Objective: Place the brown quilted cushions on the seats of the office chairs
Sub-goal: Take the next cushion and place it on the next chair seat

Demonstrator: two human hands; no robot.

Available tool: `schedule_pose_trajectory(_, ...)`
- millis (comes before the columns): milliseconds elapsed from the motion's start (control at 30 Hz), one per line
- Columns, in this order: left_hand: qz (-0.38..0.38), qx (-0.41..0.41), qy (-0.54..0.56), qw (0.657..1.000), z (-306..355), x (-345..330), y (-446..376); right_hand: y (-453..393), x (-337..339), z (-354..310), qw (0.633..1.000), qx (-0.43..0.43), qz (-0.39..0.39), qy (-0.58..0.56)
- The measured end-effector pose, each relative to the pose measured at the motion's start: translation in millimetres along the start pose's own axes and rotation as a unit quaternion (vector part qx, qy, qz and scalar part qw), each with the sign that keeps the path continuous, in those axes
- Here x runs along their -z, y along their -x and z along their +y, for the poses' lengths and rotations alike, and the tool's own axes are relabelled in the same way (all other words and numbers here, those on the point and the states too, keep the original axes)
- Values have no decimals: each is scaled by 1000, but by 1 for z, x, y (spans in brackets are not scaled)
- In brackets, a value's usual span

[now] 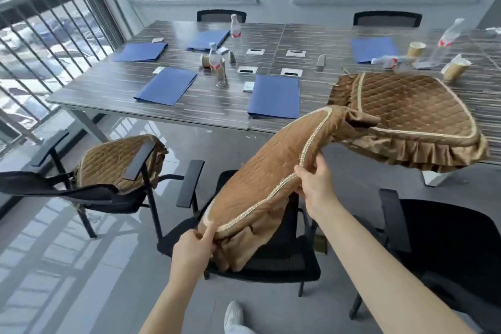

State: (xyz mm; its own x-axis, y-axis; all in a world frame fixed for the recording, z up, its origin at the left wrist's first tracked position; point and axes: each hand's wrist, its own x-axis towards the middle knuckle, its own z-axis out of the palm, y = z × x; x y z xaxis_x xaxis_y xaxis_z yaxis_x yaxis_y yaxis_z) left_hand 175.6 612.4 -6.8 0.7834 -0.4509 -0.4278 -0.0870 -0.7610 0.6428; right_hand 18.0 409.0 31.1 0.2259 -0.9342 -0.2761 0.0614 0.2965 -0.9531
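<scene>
I hold a brown quilted cushion (260, 171) tilted above the middle black office chair (282, 260). My left hand (193, 251) pinches its near lower corner. My right hand (314, 184) grips its braided edge higher up. The cushion's far end still touches another brown cushion (412, 106) lying on the table's right front corner, its ruffle hanging over the edge. A third brown cushion (113, 160) lies on the seat of the left chair (89, 195). A bare black chair (444, 241) stands at the right.
The long striped table (113, 89) carries blue folders (275, 96), water bottles (217, 62), paper cups (455, 69) and a glass. Two more chairs (221, 16) stand at its far side under windows. A metal railing (40, 35) runs along the left. My shoe (233, 314) shows below.
</scene>
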Motion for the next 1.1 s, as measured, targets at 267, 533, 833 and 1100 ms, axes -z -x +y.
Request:
schedule_pose_trajectory(267, -46, -165, -147, 974, 20, 46, -105, -38, -72, -14, 984, 49, -25, 170)
schedule_pose_trajectory(533, 13, -320, 6, 947, 94, 48, -160, -30, -91, -41, 903, 170, -72, 389)
schedule_pose_trajectory(833, -65, -302, 101, 946, 100, 74, -171, -34, -80, -78, 865, 230, -102, 434)
schedule_pose_trajectory(1100, -64, -268, 291, 916, 120, 78, -142, -48, -70, -77, 782, 414, 76, 459)
